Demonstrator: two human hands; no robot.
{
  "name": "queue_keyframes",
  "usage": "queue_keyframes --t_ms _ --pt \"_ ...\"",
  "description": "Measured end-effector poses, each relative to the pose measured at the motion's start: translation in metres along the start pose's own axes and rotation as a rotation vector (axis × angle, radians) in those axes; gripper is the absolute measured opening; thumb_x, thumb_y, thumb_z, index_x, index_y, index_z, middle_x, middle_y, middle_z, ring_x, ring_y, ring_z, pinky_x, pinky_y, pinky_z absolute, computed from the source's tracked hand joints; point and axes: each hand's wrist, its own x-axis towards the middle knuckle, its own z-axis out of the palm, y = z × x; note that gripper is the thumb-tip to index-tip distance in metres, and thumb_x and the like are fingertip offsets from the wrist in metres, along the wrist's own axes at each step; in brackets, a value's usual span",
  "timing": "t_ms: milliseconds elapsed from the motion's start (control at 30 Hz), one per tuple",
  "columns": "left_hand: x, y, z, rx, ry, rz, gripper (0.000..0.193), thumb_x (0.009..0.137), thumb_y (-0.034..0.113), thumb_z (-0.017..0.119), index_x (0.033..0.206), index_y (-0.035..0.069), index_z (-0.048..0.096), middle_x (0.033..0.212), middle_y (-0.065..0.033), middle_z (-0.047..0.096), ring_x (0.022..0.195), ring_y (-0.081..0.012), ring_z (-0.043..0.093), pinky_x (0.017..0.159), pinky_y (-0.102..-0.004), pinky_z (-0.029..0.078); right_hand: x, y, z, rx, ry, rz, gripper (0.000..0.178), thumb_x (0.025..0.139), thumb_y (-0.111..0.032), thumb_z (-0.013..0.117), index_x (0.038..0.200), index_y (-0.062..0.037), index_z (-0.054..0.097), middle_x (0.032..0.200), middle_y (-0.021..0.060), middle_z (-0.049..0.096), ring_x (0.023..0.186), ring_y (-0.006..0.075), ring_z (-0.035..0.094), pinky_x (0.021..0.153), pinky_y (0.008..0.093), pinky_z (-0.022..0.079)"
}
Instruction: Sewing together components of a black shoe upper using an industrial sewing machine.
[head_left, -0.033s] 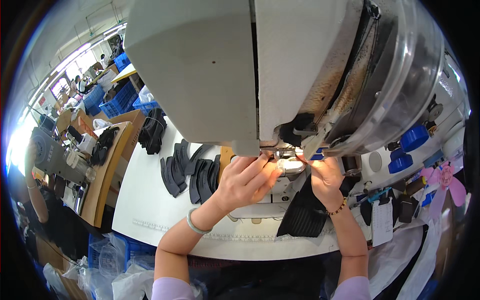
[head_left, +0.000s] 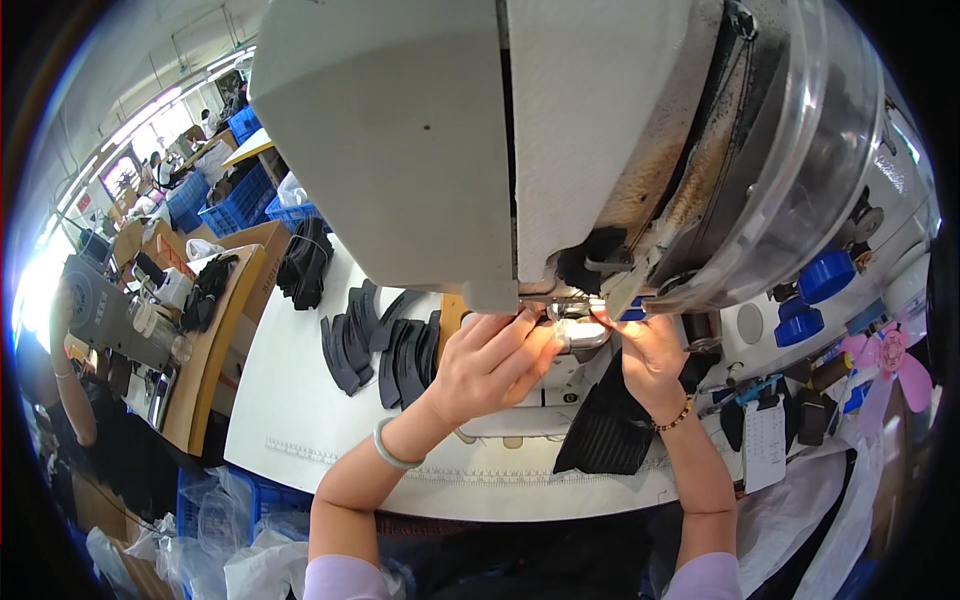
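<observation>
Under the head of a large pale sewing machine [head_left: 400,150], both hands meet at the lit needle area. My left hand [head_left: 495,362] is closed, its fingertips pinched together beside a shiny rounded metal part [head_left: 583,334]. My right hand [head_left: 652,362] is closed on the other side of that part, fingertips partly behind the machine. Whatever lies between the fingertips is too small or hidden. A black ribbed fabric piece [head_left: 605,425] hangs from near the right hand over the white table [head_left: 300,420]. Several dark curved strips [head_left: 375,345] lie left of my left hand.
A ruler strip [head_left: 480,478] runs along the table's front edge. A black bundle [head_left: 305,262] lies at the far left. Blue knobs [head_left: 828,276], a pink flower-shaped fan [head_left: 893,360] and a white card [head_left: 765,445] are at the right. Another person's arm [head_left: 75,400] shows at left.
</observation>
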Motion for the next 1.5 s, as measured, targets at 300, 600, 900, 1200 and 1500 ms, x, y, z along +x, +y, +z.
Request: queue_keyframes --t_ms 300,600,900,1200,1500 --pt "0.000 0.000 0.001 0.007 0.023 0.011 0.020 0.075 0.012 0.079 0.087 0.002 0.067 0.097 -0.0112 0.065 0.081 -0.0251 0.063 0.062 -0.0332 0.049 -0.004 0.001 -0.005 -0.072 -0.044 -0.039 0.032 0.075 0.019 0.059 0.100 0.0030 0.072 0.102 0.0140 0.069 0.096 0.0258 0.066 0.091 0.0341 0.048" --pt "-0.002 -0.001 0.001 -0.028 0.036 -0.028 0.020 0.073 0.007 0.079 0.088 0.002 0.067 0.095 -0.0111 0.065 0.087 -0.0323 0.069 0.068 -0.0354 0.056 0.010 -0.012 -0.018 -0.093 -0.055 -0.039 0.027 0.067 0.009 0.058 0.089 0.0009 0.070 0.090 0.0137 0.065 0.084 0.0277 0.060 0.083 0.0356 0.046" --pt "0.001 -0.002 0.002 -0.042 0.067 -0.056 0.024 0.075 0.011 0.080 0.092 0.002 0.065 0.096 -0.0134 0.067 0.084 -0.0310 0.068 0.069 -0.0344 0.056 0.026 -0.002 -0.038 0.680 -0.065 0.998 0.024 0.089 -0.014 0.067 0.106 0.0004 0.059 0.091 0.0011 0.061 0.089 0.0088 0.058 0.085 0.0238 0.045" --pt "-0.022 0.056 -0.053 -0.381 -0.210 -0.632 0.035 0.084 0.019 0.074 0.113 0.001 0.064 0.117 -0.0139 0.061 0.103 -0.0254 0.059 0.090 -0.0365 0.047 -0.001 -0.103 -0.052 0.943 0.372 1.038 0.035 0.082 -0.006 0.058 0.116 0.0019 0.057 0.104 0.0123 0.065 0.093 0.0223 0.067 0.082 0.0352 0.056" --pt "-0.054 0.106 -0.058 -1.259 -0.007 -1.339 0.057 0.094 0.002 0.062 0.146 -0.001 0.038 0.131 -0.0081 0.057 0.118 -0.0129 0.052 0.103 -0.0298 0.040 -0.066 -0.127 0.001 1.071 -0.290 0.911 0.048 0.095 0.000 0.059 0.132 0.0015 0.028 0.120 0.0191 0.059 0.106 0.0150 0.061 0.086 0.0273 0.053"
